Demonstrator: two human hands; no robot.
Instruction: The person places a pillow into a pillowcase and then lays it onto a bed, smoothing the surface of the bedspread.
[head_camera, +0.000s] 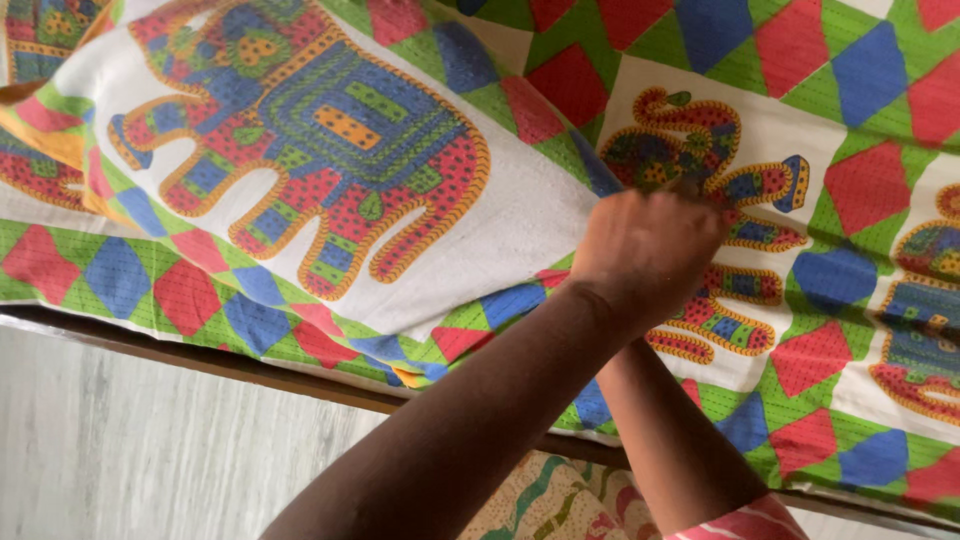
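A pillow (500, 220) in a white cover printed with a large multicoloured elephant lies on a bed sheet (860, 200) of the same elephant and diamond pattern. My left hand (645, 250) is closed on the pillow's right end, knuckles toward the camera, pinching the cloth there. My right forearm (670, 430), in a pink striped sleeve, runs up underneath my left arm. My right hand is hidden behind my left wrist and hand, so its grip cannot be made out.
A dark wooden bed edge (200, 355) runs below the sheet. Beneath it is a pale streaked floor (130, 450). A piece of cloth with wavy coloured print (550, 500) shows at the bottom. A second patterned cushion (40, 40) sits at the top left.
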